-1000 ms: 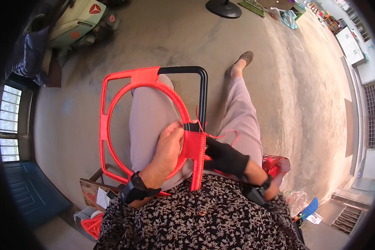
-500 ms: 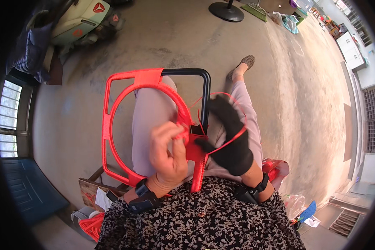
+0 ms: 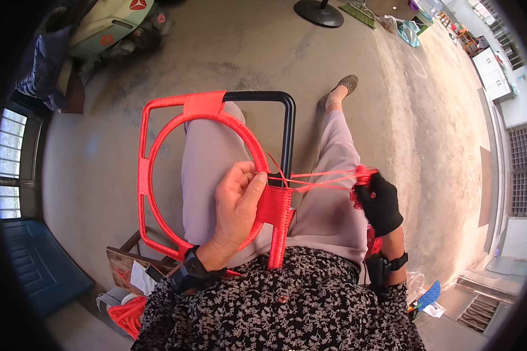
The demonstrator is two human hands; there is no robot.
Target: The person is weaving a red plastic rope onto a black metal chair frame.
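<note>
Red cord [image 3: 322, 178] runs taut from the frame [image 3: 158, 146] on the lap to the gloved right hand [image 3: 380, 202], clenched on it; left hand [image 3: 237, 202] pinches the wrapped rail; slackening could loosen the winding

A red-wrapped frame [image 3: 158, 175] lies across the person's lap. The bare left hand [image 3: 237, 202] grips its inner hoop beside the woven patch, while the right hand [image 3: 380, 202] (in a black glove) pulls red cord [image 3: 322, 180] taut sideways, well apart from the frame.
</note>
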